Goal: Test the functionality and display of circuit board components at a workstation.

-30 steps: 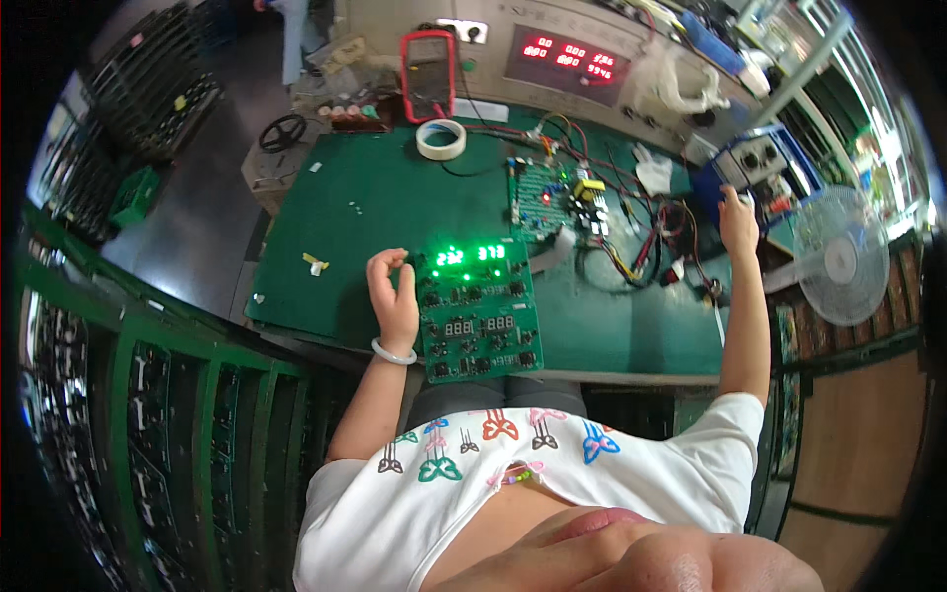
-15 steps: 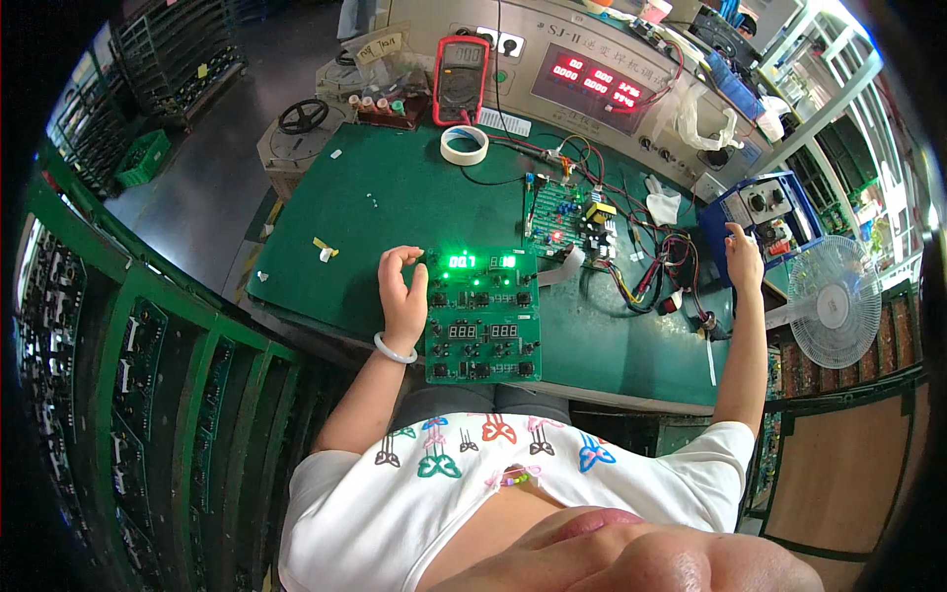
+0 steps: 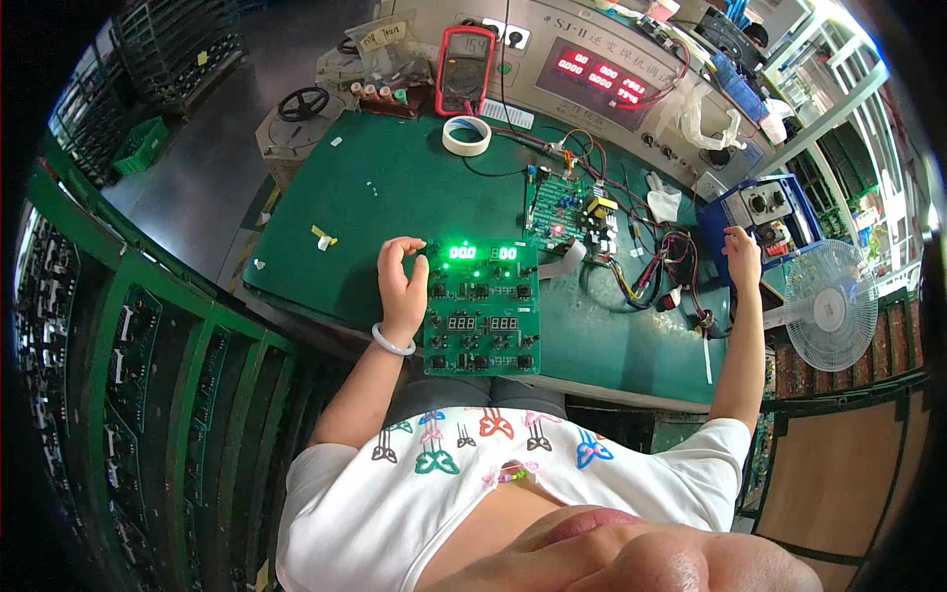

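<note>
My left hand (image 3: 402, 288) is at the left edge of a green display circuit board (image 3: 483, 308), its thumb and curled forefinger closed at the board's upper left corner. Lit green digits glow across the board's upper half, while the lower half's digit displays are dark. A grey ribbon cable (image 3: 565, 260) runs from its right side toward a populated power circuit board (image 3: 567, 219), on which a red light shows. Off to the right, my right hand (image 3: 742, 259) has bent fingers against the front of a blue-cased unit (image 3: 764, 212) with knobs; what the fingertips hold is hidden.
A red multimeter (image 3: 464, 71) leans at the back beside a tape roll (image 3: 466, 136). Behind stands a test console (image 3: 597, 79) with red digits. Tangled wires (image 3: 656, 271) lie right of the boards. A white fan (image 3: 831, 308) stands far right; green racks (image 3: 187, 395) hold boards at left.
The lit digits on the display board have changed, as have the multimeter reading and some console digits. Both hands keep their places; the whole view has shifted slightly.
</note>
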`<state>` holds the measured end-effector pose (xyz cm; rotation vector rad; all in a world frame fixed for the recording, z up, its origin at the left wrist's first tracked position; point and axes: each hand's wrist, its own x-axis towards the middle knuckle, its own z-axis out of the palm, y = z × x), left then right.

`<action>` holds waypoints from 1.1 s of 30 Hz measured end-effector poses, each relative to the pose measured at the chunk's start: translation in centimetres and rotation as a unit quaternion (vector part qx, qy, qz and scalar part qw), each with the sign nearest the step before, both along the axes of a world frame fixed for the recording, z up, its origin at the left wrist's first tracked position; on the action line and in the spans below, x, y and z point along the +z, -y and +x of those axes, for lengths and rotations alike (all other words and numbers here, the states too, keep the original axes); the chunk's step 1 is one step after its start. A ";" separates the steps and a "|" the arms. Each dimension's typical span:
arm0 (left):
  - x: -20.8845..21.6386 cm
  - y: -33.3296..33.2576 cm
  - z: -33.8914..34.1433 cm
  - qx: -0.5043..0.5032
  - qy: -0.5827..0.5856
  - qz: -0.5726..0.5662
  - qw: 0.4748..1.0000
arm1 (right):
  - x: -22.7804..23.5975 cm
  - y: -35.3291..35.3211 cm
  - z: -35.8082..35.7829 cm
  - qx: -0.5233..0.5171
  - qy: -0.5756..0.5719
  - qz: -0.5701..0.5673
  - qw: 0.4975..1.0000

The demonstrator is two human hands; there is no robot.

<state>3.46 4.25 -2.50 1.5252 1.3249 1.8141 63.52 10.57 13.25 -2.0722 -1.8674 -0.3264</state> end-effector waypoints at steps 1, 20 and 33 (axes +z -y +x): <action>0.0 0.0 0.0 0.002 -0.005 -0.001 1.000 | 0.0 0.0 0.1 0.004 -0.023 0.010 1.000; 0.4 0.1 0.1 0.007 -0.019 -0.033 0.999 | 0.4 -0.2 0.3 0.047 -0.156 0.034 0.986; 0.1 -0.1 0.1 0.015 -0.028 -0.063 0.997 | 10.2 -7.5 7.0 -0.233 0.162 -0.044 0.958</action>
